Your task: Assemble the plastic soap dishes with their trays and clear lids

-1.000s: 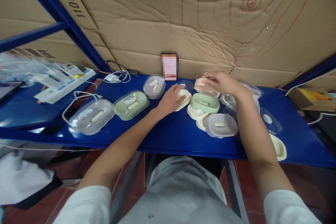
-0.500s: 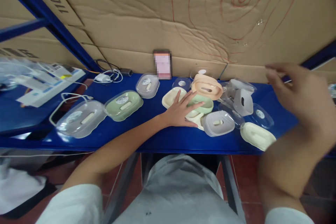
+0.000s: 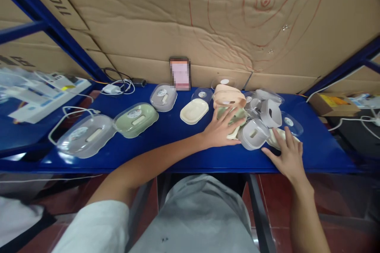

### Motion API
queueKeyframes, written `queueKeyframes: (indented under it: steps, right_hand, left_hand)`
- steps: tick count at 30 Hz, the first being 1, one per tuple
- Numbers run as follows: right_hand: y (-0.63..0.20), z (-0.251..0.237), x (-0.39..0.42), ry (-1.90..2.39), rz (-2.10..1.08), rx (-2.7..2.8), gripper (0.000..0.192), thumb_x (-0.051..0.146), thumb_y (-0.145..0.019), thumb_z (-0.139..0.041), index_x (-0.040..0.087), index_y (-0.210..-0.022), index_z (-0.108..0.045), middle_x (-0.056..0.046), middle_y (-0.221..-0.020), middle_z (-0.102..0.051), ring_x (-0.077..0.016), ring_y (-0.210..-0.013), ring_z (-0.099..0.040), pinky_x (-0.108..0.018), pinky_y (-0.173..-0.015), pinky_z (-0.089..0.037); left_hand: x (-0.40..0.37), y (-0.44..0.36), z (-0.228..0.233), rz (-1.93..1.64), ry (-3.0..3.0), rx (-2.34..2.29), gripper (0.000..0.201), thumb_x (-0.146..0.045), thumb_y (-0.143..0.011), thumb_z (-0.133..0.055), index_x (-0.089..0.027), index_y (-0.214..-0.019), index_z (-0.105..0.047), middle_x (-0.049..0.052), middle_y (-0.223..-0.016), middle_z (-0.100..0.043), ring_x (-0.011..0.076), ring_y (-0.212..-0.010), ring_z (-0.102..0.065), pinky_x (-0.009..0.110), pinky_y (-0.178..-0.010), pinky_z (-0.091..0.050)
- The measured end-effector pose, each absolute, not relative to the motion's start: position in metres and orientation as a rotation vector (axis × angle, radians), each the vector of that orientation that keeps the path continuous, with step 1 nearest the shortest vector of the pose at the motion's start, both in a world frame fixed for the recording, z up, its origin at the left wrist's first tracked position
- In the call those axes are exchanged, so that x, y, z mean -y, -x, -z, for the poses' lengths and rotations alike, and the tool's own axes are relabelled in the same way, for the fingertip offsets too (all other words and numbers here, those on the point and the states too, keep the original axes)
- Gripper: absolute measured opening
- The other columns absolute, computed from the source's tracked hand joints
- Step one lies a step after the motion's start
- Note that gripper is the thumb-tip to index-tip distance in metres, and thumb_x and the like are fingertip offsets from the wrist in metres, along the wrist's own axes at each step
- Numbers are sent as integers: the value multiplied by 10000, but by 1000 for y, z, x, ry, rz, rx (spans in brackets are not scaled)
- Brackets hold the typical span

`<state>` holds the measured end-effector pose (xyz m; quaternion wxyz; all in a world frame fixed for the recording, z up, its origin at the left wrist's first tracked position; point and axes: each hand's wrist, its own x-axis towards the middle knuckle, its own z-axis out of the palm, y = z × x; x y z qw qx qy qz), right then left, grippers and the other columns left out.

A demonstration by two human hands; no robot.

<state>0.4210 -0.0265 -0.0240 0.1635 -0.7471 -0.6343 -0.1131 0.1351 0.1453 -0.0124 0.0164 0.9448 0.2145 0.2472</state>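
My left hand (image 3: 221,128) lies spread over a green soap-box-like tray (image 3: 233,114) and a cream piece partly hidden under its fingers. Behind its fingertips sits a peach tray (image 3: 228,97) with a slot. With fingers apart, my right hand (image 3: 287,156) rests over a cream tray (image 3: 274,139) at the right of the pile. Between both hands stands a grey slotted box (image 3: 253,134), beside a second grey box (image 3: 270,113) and clear lids (image 3: 292,123). Left of my left hand, a cream oval tray (image 3: 194,111) lies apart from the heap.
Lidded boxes in grey (image 3: 87,136), green (image 3: 136,120) and grey (image 3: 164,98) line the left side. A phone (image 3: 180,74) leans on the cardboard wall (image 3: 148,27). A power strip (image 3: 50,99), charger cables and a small cardboard box (image 3: 335,104) flank the blue table (image 3: 178,154).
My right hand has come down from the raised right side onto the cream tray. My left hand has slid right, uncovering the cream oval tray; the pile is pushed closer together.
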Motion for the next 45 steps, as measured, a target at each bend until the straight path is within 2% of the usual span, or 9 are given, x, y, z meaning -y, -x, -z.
queueKeyframes:
  steps: [6, 11, 15, 18, 23, 31, 37, 43, 45]
  right_hand:
    - [-450, 23, -5, 2079, 276, 1754, 631, 679, -993, -531, 392, -1555, -558, -128, -1745, -370, -451, -1548, -427, -752, -1226, -271]
    - [-464, 23, -7, 1876, 306, 1673, 575, 645, -1005, -523, 281, -1427, -662, -151, -1614, -544, -390, -1463, -544, -635, -1211, -392]
    - [-452, 20, 6, 1858, 373, 1654, 542, 579, -1020, -540, 271, -1453, -645, -154, -1609, -547, -391, -1463, -539, -623, -1204, -399]
    - [-434, 18, 15, 1853, 402, 1630, 511, 544, -1030, -552, 278, -1457, -643, -152, -1619, -535, -395, -1471, -536, -614, -1202, -406]
    - [-395, 17, 22, 1802, 391, 1661, 466, 482, -1049, -537, 273, -1449, -650, -155, -1603, -538, -395, -1472, -533, -615, -1213, -403]
    - [-258, 6, 9, 1425, 18, 2217, 539, 359, -1050, -560, 410, -1585, -517, -87, -1631, -534, -357, -1489, -532, -614, -1197, -447]
    - [-155, -6, -34, 1137, -49, 2561, 681, 449, -1112, -441, 234, -1732, -258, -99, -1784, -280, -287, -1670, -223, -589, -1344, -254]
    - [-143, 1, -40, 1245, -12, 2472, 616, 508, -1095, -521, 273, -1658, -435, -145, -1531, -620, -306, -1440, -551, -564, -1294, -309]
    - [-145, 3, -39, 1170, 24, 2479, 544, 505, -1081, -569, 247, -1559, -555, -146, -1515, -632, -303, -1451, -539, -557, -1290, -302]
  left_hand:
    - [-140, -159, 9, -754, -2984, -731, 782, -606, -996, -649, -251, -1658, -432, 208, -1793, -201, 449, -1651, -214, 794, -1267, -66]
    - [-130, -147, 3, -699, -3047, -679, 790, -591, -997, -655, -261, -1671, -410, 195, -1794, -208, 437, -1639, -264, 777, -1278, -110]
    - [-119, -92, -5, -670, -3055, -704, 679, -531, -1013, -650, -321, -1634, -474, 145, -1769, -317, 407, -1621, -330, 701, -1323, -93]
    - [-122, -26, -13, -764, -2924, -1151, 517, -438, -1056, -576, -318, -1558, -564, 149, -1728, -401, 400, -1574, -419, 702, -1314, -133]
    - [-130, 84, -15, -824, -2477, -2077, 665, -422, -987, -641, -225, -1604, -486, 234, -1723, -367, 518, -1589, -327, 797, -1227, -224]
    - [-97, 109, -20, -905, -2329, -1825, 400, -530, -967, -697, -362, -1329, -715, 83, -1441, -701, 396, -1322, -647, 629, -1146, -432]
    - [-92, 84, -26, -1010, -2089, -1478, 407, -563, -1002, -645, -350, -1340, -727, 70, -1382, -732, 323, -1315, -665, 557, -1144, -495]
    - [-101, 81, -24, -1103, -1889, -1348, 416, -556, -1005, -647, -274, -1295, -747, 86, -1318, -760, 283, -1219, -726, 448, -1060, -584]
    - [-103, 81, -20, -1104, -1948, -1417, 426, -557, -995, -658, -268, -1295, -748, 85, -1316, -759, 290, -1225, -716, 460, -1072, -566]
